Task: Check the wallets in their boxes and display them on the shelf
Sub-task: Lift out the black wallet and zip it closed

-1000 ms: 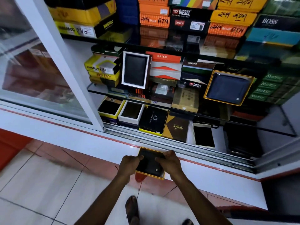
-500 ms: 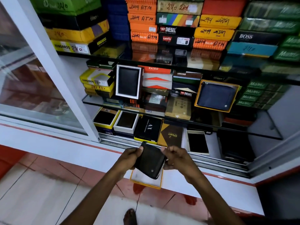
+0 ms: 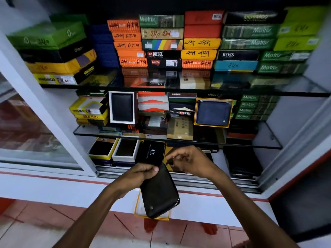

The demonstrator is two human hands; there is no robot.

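A black zip wallet hangs lifted out of its yellow-rimmed box, which sits under it on the white ledge. My left hand grips the wallet's top left corner. My right hand pinches the zipper pull at the wallet's top right corner. Behind them, the glass shelves hold displayed wallets: a black one in a white box and a blue one in a yellow box.
Stacks of coloured wallet boxes fill the top shelf. Open boxes and a black AX box lie on the bottom shelf. A sliding glass door frame stands at left. Red floor tiles lie below the ledge.
The wallet came out of its box and rose toward the shelf. My right hand shifted from the wallet's edge to the zipper pull. The camera tilted upward.
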